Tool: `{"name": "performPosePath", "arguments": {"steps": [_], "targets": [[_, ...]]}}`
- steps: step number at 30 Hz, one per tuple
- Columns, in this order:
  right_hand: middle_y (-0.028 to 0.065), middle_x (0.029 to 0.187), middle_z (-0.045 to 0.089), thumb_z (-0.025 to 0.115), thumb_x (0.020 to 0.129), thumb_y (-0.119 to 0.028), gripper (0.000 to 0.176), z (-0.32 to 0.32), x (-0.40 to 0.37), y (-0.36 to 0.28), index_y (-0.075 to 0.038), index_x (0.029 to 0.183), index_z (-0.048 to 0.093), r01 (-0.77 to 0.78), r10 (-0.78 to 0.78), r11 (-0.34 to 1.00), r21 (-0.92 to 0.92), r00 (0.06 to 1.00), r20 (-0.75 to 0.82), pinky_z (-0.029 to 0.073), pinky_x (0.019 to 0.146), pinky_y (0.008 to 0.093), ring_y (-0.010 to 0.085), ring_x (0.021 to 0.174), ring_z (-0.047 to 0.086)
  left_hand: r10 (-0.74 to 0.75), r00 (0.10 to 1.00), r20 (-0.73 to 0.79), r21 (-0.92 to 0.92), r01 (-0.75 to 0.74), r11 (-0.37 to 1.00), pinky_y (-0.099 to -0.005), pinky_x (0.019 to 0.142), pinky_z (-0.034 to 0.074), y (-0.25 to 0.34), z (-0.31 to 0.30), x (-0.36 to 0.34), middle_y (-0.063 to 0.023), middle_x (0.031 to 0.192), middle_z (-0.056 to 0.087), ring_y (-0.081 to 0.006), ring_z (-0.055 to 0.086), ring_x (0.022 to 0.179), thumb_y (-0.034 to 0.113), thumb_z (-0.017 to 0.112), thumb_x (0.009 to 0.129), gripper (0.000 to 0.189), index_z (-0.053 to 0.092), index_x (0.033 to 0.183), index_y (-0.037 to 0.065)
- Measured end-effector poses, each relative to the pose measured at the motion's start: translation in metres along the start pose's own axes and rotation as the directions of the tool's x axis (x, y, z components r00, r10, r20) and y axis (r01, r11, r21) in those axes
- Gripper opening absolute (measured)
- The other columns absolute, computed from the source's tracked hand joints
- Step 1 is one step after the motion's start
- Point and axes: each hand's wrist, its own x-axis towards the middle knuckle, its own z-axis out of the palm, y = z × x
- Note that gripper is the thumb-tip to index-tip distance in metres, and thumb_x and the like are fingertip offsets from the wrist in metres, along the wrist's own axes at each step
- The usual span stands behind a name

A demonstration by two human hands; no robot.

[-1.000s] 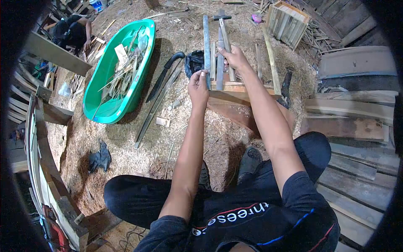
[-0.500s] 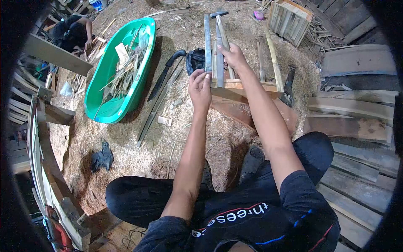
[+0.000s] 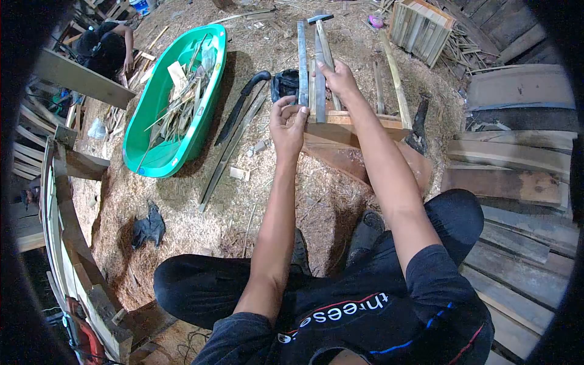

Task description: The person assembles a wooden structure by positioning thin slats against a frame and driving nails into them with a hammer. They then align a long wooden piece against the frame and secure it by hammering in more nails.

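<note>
My right hand [image 3: 338, 80] is wrapped round the wooden handle of a hammer [image 3: 325, 44], whose metal head points away from me. Below that hand stands a wooden frame [image 3: 359, 129] with long upright slats, and its near board faces me. At the frame's left corner, my left hand [image 3: 288, 126] has its fingers curled and its thumb by the foot of a grey slat [image 3: 302, 64]. Whatever is between those fingertips is too small to make out. My right forearm hides part of the frame.
A green tub [image 3: 173, 161] full of wood scraps stands left on the shavings. Beside it lie a black-handled saw [image 3: 240, 109] and a long strip [image 3: 222, 164]. Planks [image 3: 511, 182] line the right side. A slatted crate [image 3: 420, 30] sits behind. Another person [image 3: 106, 52] crouches at far left.
My left hand has shifted slightly left, with its fingers a little further from the frame's corner. The hammer has tipped slightly to the right in my right hand.
</note>
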Motion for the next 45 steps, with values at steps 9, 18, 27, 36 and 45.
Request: {"name": "performPosePath", "arguments": {"steps": [9, 18, 27, 36, 45], "targets": [[0.0009, 0.079, 0.068, 0.059, 0.095, -0.031, 0.026, 0.001, 0.002, 0.003, -0.007, 0.102, 0.062, 0.001, -0.003, 0.998, -0.068, 1.0, -0.029, 0.042, 0.051, 0.0235, 0.0066, 0.058, 0.051, 0.053, 0.991, 0.125, 0.087, -0.064, 0.994, -0.027, 0.08, 0.049, -0.011, -0.006, 0.004, -0.0092, 0.094, 0.067, -0.0145, 0.063, 0.087, 0.002, 0.066, 0.083, 0.018, 0.071, 0.101, 0.001], [0.0008, 0.078, 0.066, 0.058, 0.096, -0.03, 0.025, 0.0, 0.002, 0.001, -0.006, 0.096, 0.063, 0.003, -0.003, 0.993, -0.116, 1.0, -0.004, 0.044, 0.053, 0.0251, 0.0074, 0.058, 0.052, -0.048, 0.993, 0.109, 0.218, 0.023, 0.976, -0.0254, 0.077, 0.05, 0.007, -0.011, 0.006, -0.0065, 0.091, 0.071, -0.0128, 0.064, 0.083, 0.006, 0.071, 0.084, 0.02, 0.072, 0.102, 0.0], [0.0078, 0.079, 0.07, 0.059, 0.094, -0.023, 0.023, 0.0, 0.005, 0.007, -0.001, 0.096, 0.063, 0.025, -0.025, 1.0, -0.004, 1.0, -0.004, 0.046, 0.055, 0.0284, 0.0124, 0.06, 0.06, 0.056, 0.991, 0.121, 0.324, -0.092, 0.942, -0.0264, 0.077, 0.048, -0.003, -0.004, 0.002, -0.0071, 0.089, 0.069, -0.0129, 0.06, 0.089, 0.006, 0.076, 0.079, 0.018, 0.075, 0.096, 0.003], [0.0041, 0.081, 0.069, 0.058, 0.096, -0.029, 0.025, 0.001, 0.006, 0.006, -0.005, 0.101, 0.062, -0.014, 0.013, 0.997, -0.079, 1.0, -0.013, 0.044, 0.052, 0.0252, 0.0085, 0.061, 0.058, 0.083, 0.987, 0.135, 0.355, -0.126, 0.926, -0.0276, 0.073, 0.044, -0.006, -0.001, -0.002, -0.0029, 0.082, 0.061, -0.015, 0.053, 0.083, 0.006, 0.078, 0.076, 0.018, 0.076, 0.093, 0.007], [0.0084, 0.08, 0.071, 0.059, 0.094, -0.024, 0.024, 0.0, 0.013, 0.018, -0.001, 0.097, 0.063, 0.026, -0.027, 0.999, -0.042, 1.0, -0.009, 0.047, 0.054, 0.0298, 0.0133, 0.059, 0.06, 0.257, 0.952, 0.167, 0.425, -0.305, 0.852, -0.0294, 0.074, 0.045, -0.012, 0.0, -0.005, -0.0057, 0.084, 0.061, -0.0179, 0.054, 0.085, 0.007, 0.08, 0.072, 0.021, 0.075, 0.093, 0.008]]}}
